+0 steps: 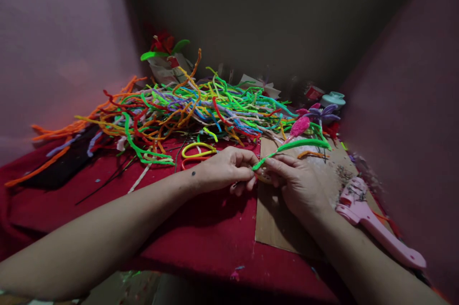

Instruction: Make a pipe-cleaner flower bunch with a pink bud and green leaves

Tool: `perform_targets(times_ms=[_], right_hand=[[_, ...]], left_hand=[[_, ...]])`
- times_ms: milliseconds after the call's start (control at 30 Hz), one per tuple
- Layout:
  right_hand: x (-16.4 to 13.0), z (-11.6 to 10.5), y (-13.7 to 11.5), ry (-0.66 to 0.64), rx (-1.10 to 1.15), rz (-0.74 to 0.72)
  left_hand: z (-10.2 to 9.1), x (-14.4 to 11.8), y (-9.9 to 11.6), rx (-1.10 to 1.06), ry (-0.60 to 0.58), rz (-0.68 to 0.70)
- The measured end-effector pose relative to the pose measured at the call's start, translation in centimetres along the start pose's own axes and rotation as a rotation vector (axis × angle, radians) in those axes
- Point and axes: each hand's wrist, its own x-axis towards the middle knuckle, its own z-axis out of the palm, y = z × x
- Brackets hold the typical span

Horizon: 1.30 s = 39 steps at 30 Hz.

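Note:
Both hands meet over the table around a pipe cleaner flower (300, 127), which has a pink bud and a long green leaf on a green-wrapped stem. My left hand (229, 168) pinches the lower end of that stem between thumb and fingers. From the other side, my right hand (301, 183) has its thumb and fingertips closed on the stem below the leaf. Fingers hide part of the lower stem. Left of my left hand lie scissors (197, 150) with yellow and orange handles.
A big tangled heap of coloured pipe cleaners (201, 104) covers the back of the red cloth (215, 228). On the right are a cardboard sheet (279, 219), a pink tool with a long handle (380, 228), a purple flower (324, 113) and a light blue jar (333, 99).

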Motion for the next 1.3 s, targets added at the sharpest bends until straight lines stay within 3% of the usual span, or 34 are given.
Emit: perform_targets(times_ms=[267,767,933,1100,1167,1300], right_hand=[[0.0,0.0,0.1,0.003,0.008,0.002],[0.0,0.0,-0.1,0.03,-0.063,-0.027],[-0.3,-0.1,0.1,0.043,-0.103,-0.078],[-0.7,0.3,-0.1,0.086,-0.15,-0.096],[-0.8,0.5,-0.2,0.078,-0.146,-0.096],[-0.9,0.4,-0.3,0.018,-0.107,-0.091]], left_hand=[[0.7,-0.1,0.2,0.141,0.078,0.012],[0.3,0.1,-0.6,0.062,0.005,0.041],[0.9,0.0,-0.5,0.133,0.152,0.068],[1.5,-0.2,-0.9,0.458,0.393,0.271],[1.5,-0.2,-0.9,0.472,0.387,0.281],[1.3,-0.1,-0.6,0.269,0.319,0.195]])
